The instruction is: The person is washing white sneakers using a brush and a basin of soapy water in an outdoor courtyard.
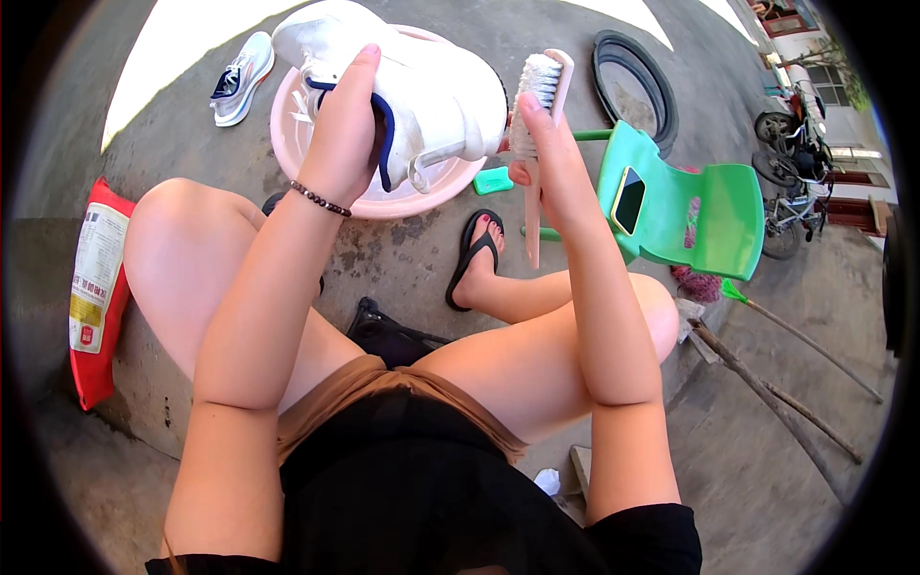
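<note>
My left hand grips a white shoe with dark blue collar lining, its fingers hidden inside the opening. The shoe is held above a pink plastic basin, whose inside is mostly hidden behind it. To the right, my right hand holds a scrubbing brush upright by its pale pink handle, white bristles facing the shoe. Between brush and shoe a small gap shows. A green soap bar or soap dish lies on the ground beside the basin; I cannot tell which.
A second shoe lies beyond the basin at the left. A green plastic chair bears a smartphone. Also around are a black rubber tub, a red bag, wooden poles, and parked bikes.
</note>
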`<state>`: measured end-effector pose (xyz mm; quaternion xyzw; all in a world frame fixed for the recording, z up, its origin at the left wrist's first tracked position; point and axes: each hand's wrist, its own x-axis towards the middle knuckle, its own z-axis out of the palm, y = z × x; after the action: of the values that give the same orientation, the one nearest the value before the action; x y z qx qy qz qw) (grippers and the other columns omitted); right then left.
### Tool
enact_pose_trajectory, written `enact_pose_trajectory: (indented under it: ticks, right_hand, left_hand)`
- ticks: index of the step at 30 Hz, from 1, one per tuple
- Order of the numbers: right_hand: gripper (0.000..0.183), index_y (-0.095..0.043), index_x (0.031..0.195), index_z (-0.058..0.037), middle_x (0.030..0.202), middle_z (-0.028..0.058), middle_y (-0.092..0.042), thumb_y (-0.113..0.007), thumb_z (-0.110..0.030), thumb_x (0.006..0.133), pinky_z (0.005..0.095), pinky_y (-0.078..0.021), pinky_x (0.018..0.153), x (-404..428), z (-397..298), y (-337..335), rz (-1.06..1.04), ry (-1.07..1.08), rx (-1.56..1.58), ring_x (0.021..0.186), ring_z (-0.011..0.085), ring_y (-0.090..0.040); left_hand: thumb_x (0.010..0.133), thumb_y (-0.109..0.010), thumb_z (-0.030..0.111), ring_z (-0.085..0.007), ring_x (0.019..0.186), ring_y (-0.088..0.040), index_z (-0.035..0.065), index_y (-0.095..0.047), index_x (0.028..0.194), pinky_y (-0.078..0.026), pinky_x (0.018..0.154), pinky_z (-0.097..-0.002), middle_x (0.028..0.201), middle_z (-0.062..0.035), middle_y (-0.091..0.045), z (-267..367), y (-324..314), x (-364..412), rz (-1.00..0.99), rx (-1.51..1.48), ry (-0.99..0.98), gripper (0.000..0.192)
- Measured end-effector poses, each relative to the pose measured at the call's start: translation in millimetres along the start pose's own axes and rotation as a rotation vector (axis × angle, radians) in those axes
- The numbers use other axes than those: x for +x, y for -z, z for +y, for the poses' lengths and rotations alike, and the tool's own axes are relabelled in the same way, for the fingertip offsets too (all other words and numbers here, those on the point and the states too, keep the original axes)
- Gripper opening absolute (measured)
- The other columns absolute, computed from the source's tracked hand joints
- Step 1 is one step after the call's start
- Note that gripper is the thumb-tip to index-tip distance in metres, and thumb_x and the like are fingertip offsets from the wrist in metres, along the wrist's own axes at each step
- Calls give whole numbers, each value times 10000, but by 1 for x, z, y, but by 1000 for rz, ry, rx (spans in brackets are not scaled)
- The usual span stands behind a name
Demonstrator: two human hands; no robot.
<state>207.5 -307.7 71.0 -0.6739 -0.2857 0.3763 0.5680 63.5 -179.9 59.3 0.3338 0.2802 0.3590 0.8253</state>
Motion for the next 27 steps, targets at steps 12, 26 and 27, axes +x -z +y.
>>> enact_pose_trajectory:
  ticks: [12, 26, 27]
  right_hand:
    - [557, -335, 1454, -104, 983, 163, -638, -567, -189, 956, 360, -483, 812, -30, -9, -26, -146, 324, -261, 875, 235, -606]
    - [535, -546, 1426, -155, 747, 62, -479, -657, -94, 906, 286, -428, 583, -26, 10, -45, 36, 744, -727, 610, 150, -445]
    - [535, -546, 1426, -155, 747, 62, -479, -657, -94, 906, 286, -428, 583, -21, 6, -46, 34, 745, -726, 610, 150, -445]
  left_hand:
    - [1022, -413, 379, -257, 1024, -679, -75, -529, 1248, -554, 884, -368, 1181, -193, -647, -14, 22, 36, 156, 174, -257, 521]
    - [1011, -419, 422, -112, 680, -614, 31, -633, 967, -482, 598, -269, 811, -35, -664, -22, 13, 31, 264, 423, -109, 447]
    - [999, -438, 430, -129, 708, -616, 20, -643, 970, -487, 624, -275, 850, -52, -668, -31, 20, 35, 208, 510, -133, 460]
